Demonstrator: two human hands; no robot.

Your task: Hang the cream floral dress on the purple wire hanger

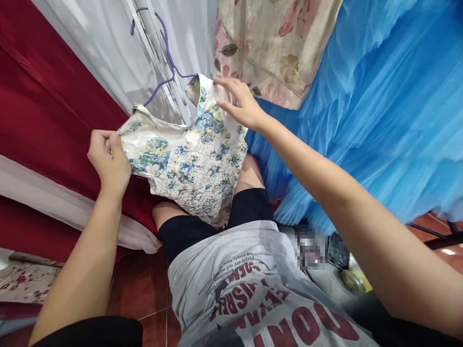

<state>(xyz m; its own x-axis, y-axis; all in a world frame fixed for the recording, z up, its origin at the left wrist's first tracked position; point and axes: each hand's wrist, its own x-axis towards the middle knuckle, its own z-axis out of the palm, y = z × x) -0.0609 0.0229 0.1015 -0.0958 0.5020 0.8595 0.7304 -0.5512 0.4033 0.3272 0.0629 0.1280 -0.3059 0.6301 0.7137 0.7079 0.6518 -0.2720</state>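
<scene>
A white sleeveless dress [195, 159] with blue, green and yellow flowers hangs on a purple hanger [172, 67] in front of my legs. My left hand [110, 156] is closed on the fabric at the dress's left shoulder edge, thumb pressed over the fingers. At the opposite shoulder, my right hand [242, 102] has its fingers stretched out and apart, the fingertips at the cloth. One end of the hanger sits inside each shoulder. The lower end of the dress drops between my thighs.
Dark red drapery [54, 96] covers the left, and white fabric [97, 43] hangs behind the hanger. Blue tulle [379, 111] fills the right, beside a cream floral garment [275, 48]. Red-brown floor tiles [144, 289] show below. A dark object [338, 250] lies right of my shirt.
</scene>
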